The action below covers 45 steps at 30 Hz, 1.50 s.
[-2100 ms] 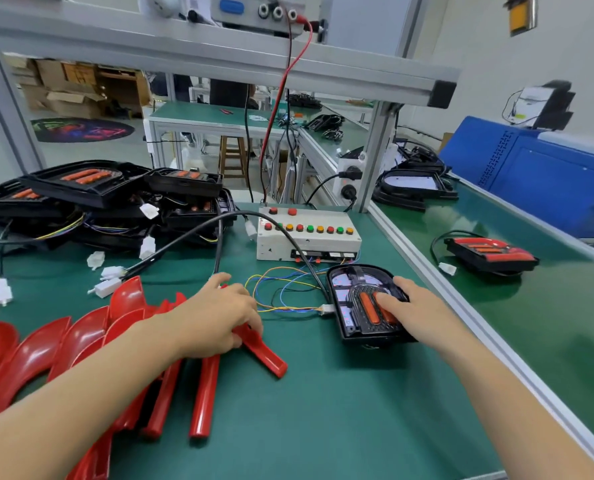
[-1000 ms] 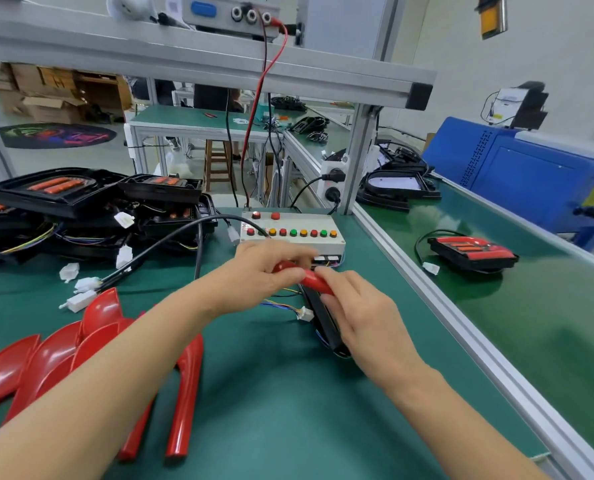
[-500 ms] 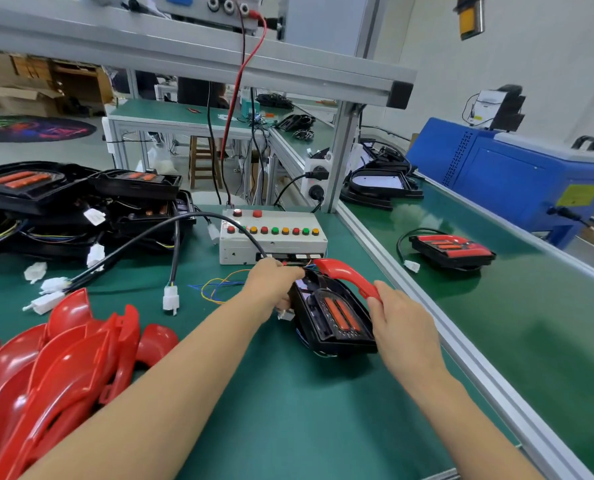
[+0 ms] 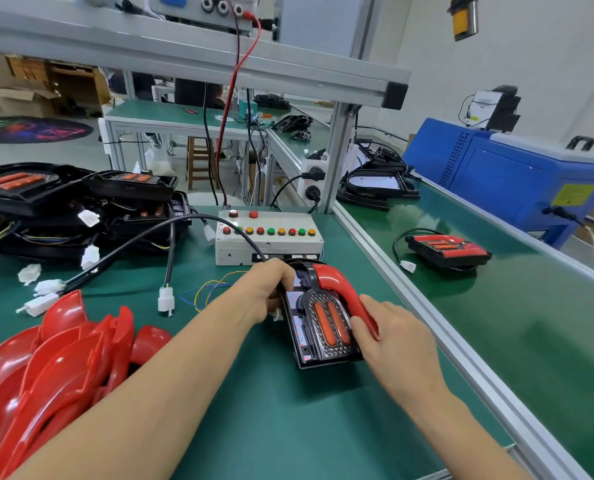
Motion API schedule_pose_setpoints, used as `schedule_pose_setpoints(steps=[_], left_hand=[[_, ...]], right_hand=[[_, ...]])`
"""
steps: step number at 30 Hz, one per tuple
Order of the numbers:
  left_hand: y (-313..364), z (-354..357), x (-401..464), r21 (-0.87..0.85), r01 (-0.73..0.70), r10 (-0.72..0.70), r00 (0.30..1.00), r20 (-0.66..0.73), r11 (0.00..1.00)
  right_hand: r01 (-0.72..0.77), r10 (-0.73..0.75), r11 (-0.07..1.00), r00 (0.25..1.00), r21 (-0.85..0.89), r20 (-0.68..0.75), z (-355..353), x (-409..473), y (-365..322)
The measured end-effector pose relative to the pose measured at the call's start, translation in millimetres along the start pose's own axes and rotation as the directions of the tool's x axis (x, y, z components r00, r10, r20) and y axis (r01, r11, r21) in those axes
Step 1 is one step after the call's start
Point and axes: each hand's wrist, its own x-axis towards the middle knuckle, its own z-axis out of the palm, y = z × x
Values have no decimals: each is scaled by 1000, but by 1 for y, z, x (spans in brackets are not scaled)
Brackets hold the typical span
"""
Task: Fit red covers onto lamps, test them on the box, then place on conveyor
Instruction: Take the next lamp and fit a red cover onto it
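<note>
Red cover [image 4: 340,289] half-hidden under gripping right hand [image 4: 396,341]; lamp [image 4: 320,327] edge hidden in clutching left hand [image 4: 268,289].

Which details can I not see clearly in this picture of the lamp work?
- Head view: left hand hides the lamp's left edge and its grip there.
- Right hand covers the red cover's lower end.
- Test box labels: too small.
- Red cover pile: cut off by the left edge.

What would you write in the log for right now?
step: fitting red cover onto lamp | left hand: holds lamp | right hand: presses cover | tested: not yet
</note>
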Motion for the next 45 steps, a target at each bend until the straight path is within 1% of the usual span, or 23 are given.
schedule_pose_setpoints(steps=[2,4,10,13,16,18,23,25,29,35,38,40,42,43,44,45], left_hand=[[1,2,-1,-47,36,-32,997,73,998],[3,4,2,-97,59,-46,990,135,994],[4,4,8,-172,115,-76,973,218,978],[7,1,10,-168,105,-61,967,249,980],[12,2,7,-86,86,-60,961,272,993],[14,3,7,-45,82,-67,963,262,996],[19,-2,12,-63,116,-99,970,223,991],[20,-3,12,-64,106,-90,973,212,992],[23,-6,13,-66,98,-81,970,228,993],[24,-6,10,-41,-7,15,977,213,999],[20,-8,9,-70,-65,80,968,240,995],[17,-10,10,-80,-90,108,961,253,993],[14,-12,11,-87,-96,116,958,263,992],[14,-14,11,-91,-94,115,955,273,991],[14,-15,11,-93,-92,115,951,287,991],[14,-15,11,-94,-91,116,946,304,991]], right_hand=[[4,-4,1000,1000,16,17,3,-3,1],[7,-8,997,1000,74,12,4,-4,3],[50,-57,981,998,188,31,3,-3,12],[63,-71,964,997,260,20,3,-5,15],[73,-79,968,997,238,18,6,-5,14],[73,-76,969,997,236,5,6,-5,13],[89,-91,971,996,224,-1,5,-9,10],[78,-80,977,997,200,-1,5,-9,8],[67,-70,984,998,167,10,1,-9,3],[116,-113,993,991,38,-66,-2,-12,-9],[129,-128,991,991,45,-32,0,-11,-8],[142,-144,980,990,137,2,3,-9,-2],[106,-112,943,994,315,2,3,-6,5],[54,-62,903,998,425,5,3,-4,7],[-30,8,836,999,548,43,3,-4,10],[-153,81,729,987,667,139,4,-2,11]])
